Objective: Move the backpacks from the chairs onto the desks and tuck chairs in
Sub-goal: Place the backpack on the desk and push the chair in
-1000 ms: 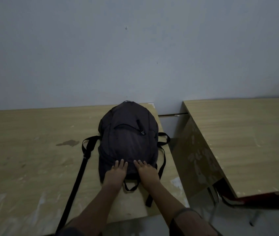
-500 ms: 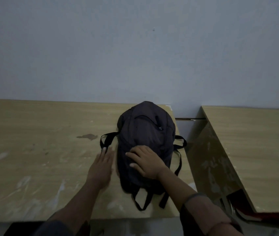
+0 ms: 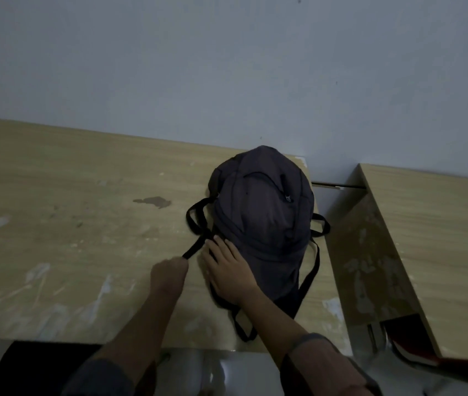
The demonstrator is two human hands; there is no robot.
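Backpack (image 3: 264,224) on surface (image 3: 69,224), frame centre: soft, floppy, likely light. Left hand (image 3: 168,274) pinching strap (image 3: 198,242); right hand (image 3: 231,271) flat, spread on fabric. Best hold: straps.

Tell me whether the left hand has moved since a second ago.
Yes. The left hand came off the backpack and went left onto the desk; it now pinches a strap, nearer the dark stain.
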